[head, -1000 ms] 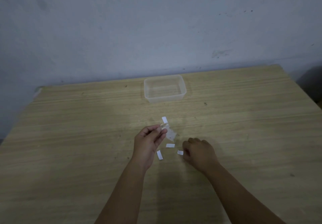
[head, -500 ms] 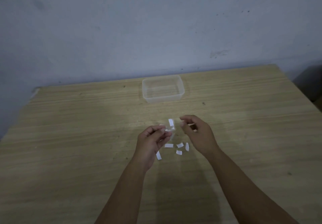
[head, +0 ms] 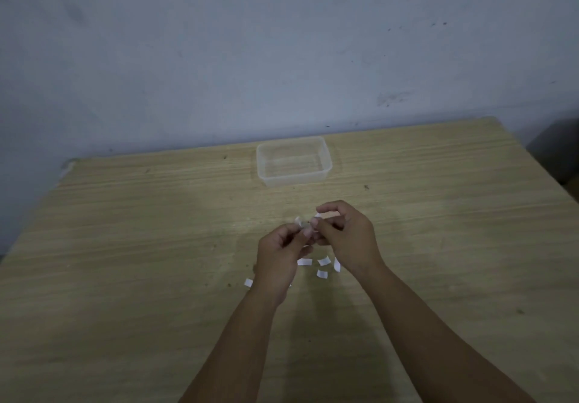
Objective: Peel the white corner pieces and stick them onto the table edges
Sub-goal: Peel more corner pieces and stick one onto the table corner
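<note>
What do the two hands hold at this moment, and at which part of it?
Both hands pinch one small corner piece above the table: the left hand holds its near end, the right hand its right side. The exact part is too blurred to tell.

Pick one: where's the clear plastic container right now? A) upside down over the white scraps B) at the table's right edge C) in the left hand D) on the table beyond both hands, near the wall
D: the clear plastic container sits upright on the table past the left hand and right hand, which meet over a small white piece; the white scraps lie uncovered near the wrists.
</note>
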